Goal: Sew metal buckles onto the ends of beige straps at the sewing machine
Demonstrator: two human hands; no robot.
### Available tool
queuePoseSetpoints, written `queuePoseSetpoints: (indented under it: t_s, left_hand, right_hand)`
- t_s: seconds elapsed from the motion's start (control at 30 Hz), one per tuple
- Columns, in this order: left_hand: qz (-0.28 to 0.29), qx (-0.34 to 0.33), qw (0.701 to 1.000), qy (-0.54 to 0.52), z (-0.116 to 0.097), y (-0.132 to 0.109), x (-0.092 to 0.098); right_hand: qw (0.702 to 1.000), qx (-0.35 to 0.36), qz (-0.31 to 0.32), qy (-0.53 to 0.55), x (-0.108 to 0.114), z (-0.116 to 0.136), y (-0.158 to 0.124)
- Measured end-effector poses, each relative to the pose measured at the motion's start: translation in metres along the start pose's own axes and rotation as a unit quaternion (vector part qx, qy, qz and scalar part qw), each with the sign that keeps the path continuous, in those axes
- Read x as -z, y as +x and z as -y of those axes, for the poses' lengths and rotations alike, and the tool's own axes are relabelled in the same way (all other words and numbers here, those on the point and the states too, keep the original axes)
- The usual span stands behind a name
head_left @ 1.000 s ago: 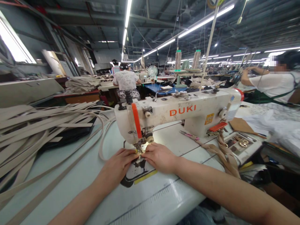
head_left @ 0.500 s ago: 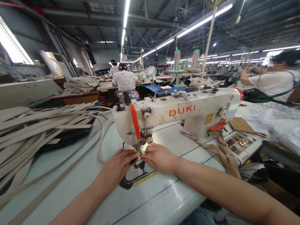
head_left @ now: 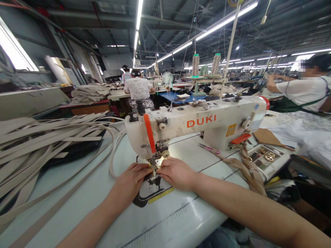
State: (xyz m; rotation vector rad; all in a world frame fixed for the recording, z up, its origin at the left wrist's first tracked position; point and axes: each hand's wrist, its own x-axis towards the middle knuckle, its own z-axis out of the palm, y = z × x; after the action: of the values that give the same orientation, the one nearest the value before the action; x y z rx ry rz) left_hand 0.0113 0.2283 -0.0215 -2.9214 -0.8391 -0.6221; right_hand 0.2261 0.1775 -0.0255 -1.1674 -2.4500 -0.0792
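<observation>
Both hands meet under the needle area of a white sewing machine (head_left: 181, 119) marked DUKI. My left hand (head_left: 131, 179) is closed, its fingertips pressed down left of the presser foot (head_left: 154, 163). From the other side, my right hand (head_left: 177, 174) pinches close to the foot, its fingers bent. A beige strap (head_left: 111, 168) curves in from the left and passes behind my left hand. Between the fingertips a small pale bit of it shows; the fingers cover most of the rest. Below the hands lies the dark-stained metal needle plate (head_left: 155, 187).
Many beige strips (head_left: 31, 148) are heaped on the left. A pink-handled tool (head_left: 208, 148) lies behind my right arm, near a twisted tan cloth strip (head_left: 248, 168) and a tray (head_left: 281, 160) with gold buckles. Thread cones (head_left: 196, 65) stand behind. A co-worker (head_left: 305, 88) sits at right.
My hands keep almost the same place at the needle. The whole view has shifted very slightly; nothing else has visibly moved.
</observation>
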Motion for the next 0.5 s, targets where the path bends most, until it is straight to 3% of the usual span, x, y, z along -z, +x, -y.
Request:
queuePoseSetpoints:
  t_s: [0.1,0.2,0.33,0.43,0.5]
  left_hand:
    - [0.002,0.044,0.999,0.009,-0.006,-0.002,0.003]
    - [0.02,0.139,0.987,0.077,-0.016,-0.006,0.018]
    - [0.132,0.18,0.962,0.159,-0.035,-0.023,0.055]
    - [0.212,0.2,0.951,0.102,-0.061,-0.049,0.074]
    - [0.251,0.228,0.94,-0.038,-0.084,-0.073,0.075]
  right_hand:
    - [1.0,0.001,-0.004,0.006,0.0,0.0,-0.001]
    - [1.0,0.004,-0.022,0.017,0.0,-0.001,-0.003]
    - [0.998,-0.009,-0.043,0.04,0.004,-0.001,-0.006]
    - [0.989,-0.104,-0.056,0.087,0.014,0.009,-0.009]
    - [0.958,-0.218,-0.058,0.176,0.023,0.025,-0.017]
